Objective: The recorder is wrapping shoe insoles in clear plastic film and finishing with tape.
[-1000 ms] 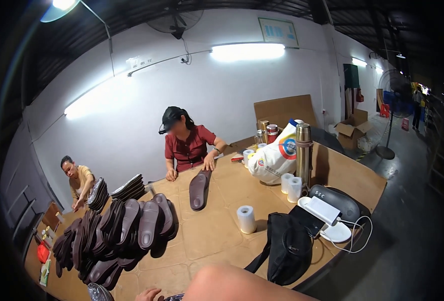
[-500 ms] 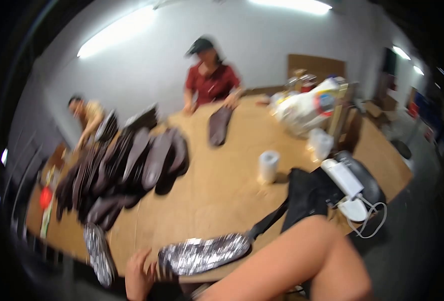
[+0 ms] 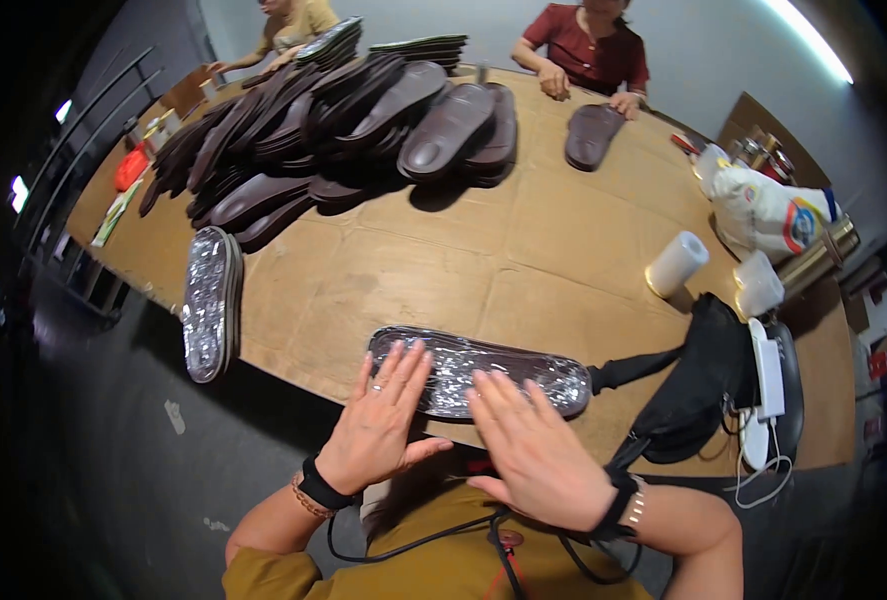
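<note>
In front of me, a dark brown shoe insole bundle (image 3: 553, 378) wrapped in shiny clear film lies across the table's near edge. My left hand (image 3: 375, 425) rests flat on its left part, fingers stretched out and thumb apart. Lower on the bundle's middle, my right hand (image 3: 538, 448) also lies flat with its fingers extended. Neither hand grips anything. A second film-wrapped stack of insoles (image 3: 209, 300) sits at the table edge to my left. Beyond it is a large heap of loose brown insoles (image 3: 293, 130).
Right of my hands lie a black bag (image 3: 698, 375) with a strap and a white power strip (image 3: 768, 375) with cable. Two film rolls, the nearer one (image 3: 678, 264) upright, stand by a white plastic bag (image 3: 763, 210). Across the cardboard-covered table (image 3: 423, 262), a co-worker in red touches an insole (image 3: 593, 138).
My view has tilted down. My right arm, which reached across the near side, has drawn back, and both hands now lie flat on the wrapped bundle. The left hand was beside its end.
</note>
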Demonstrator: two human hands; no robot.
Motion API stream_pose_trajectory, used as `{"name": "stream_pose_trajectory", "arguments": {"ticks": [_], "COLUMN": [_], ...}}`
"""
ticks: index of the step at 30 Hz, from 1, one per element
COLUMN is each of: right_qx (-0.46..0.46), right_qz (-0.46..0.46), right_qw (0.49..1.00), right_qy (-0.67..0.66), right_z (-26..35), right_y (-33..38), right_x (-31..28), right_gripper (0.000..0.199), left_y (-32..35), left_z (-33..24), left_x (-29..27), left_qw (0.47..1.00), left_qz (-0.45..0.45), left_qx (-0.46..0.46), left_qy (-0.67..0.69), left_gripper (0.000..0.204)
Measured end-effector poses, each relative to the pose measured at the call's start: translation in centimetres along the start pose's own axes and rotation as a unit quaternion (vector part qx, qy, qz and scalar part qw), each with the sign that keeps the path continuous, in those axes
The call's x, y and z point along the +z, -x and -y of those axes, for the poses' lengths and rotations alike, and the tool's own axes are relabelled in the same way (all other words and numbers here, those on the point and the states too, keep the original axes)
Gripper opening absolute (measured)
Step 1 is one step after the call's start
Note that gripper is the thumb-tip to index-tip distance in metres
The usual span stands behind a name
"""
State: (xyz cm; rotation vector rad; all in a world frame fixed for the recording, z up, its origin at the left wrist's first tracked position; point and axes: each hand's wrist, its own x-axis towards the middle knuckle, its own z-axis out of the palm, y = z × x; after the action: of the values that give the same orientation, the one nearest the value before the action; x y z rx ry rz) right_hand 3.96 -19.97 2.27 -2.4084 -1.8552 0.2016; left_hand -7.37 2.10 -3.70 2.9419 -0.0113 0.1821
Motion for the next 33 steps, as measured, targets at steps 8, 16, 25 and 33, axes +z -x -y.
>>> {"name": "stream_pose_trajectory", "arguments": {"ticks": [8,16,25,33], "right_qx": [0.097,0.153,0.171,0.176], "right_qz": [0.022,-0.022,-0.012,0.122], "right_qw": [0.995,0.988,0.985,0.977], "right_qy": [-0.012,-0.023,0.011,0.020], "right_z": [-1.9,-3.9,-4.8,-7.1], "right_y": [3.8,5.0,4.2,-0.6], "right_x": [1.4,1.8,-0.9,0.2], "right_gripper": [0.098,0.096,0.107,0.114], "left_y": [0.2,-0.1,2.7,4.3], "left_z": [0.8,1.2,-1.4,-1.7], "left_x": [1.9,1.7,0.7,1.6], "left_qw": [1.000,0.999,0.918,0.787], "left_qz": [0.019,0.010,-0.194,-0.077], "left_qx": [-0.013,-0.029,-0.205,-0.250], "left_qy": [-0.005,0.007,0.280,0.558], "left_gripper": [0.109,0.105,0.082,0.097]}}
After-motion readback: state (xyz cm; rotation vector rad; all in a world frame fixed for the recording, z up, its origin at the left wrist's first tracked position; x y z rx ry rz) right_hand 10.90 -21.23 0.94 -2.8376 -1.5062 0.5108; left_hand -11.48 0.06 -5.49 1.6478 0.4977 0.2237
